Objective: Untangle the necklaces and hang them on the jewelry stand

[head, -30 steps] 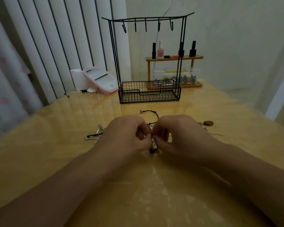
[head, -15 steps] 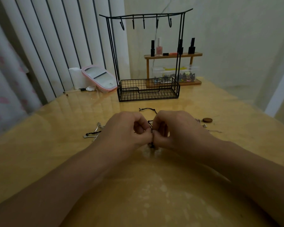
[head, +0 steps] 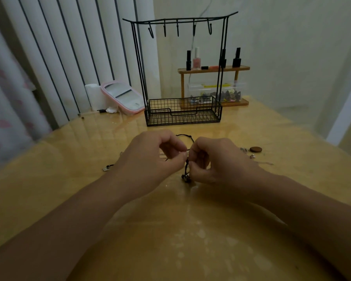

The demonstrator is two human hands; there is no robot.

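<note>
Two hands meet over the bench (head: 251, 199), each grip closed in a pinch on the same black cord necklace (head: 187, 166); the left hand (head: 150, 159) pinches from one side, the right hand (head: 217, 159) from the other, fingertips nearly touching; the cord runs roughly upright between them, a loop arching beyond the grip toward the jewelry stand (head: 180, 78), beaded ends dangling just below onto the bench; the stand rises straight ahead, well apart, its hooks bare; neither hand looks clearly nearer to it; the knot likely wants parting sideways before any lift forward; a silver chain (head: 245, 150) and a wooden disc (head: 255, 149) lie beyond the right hand; another piece (head: 107, 168) lies outside the left.
</note>
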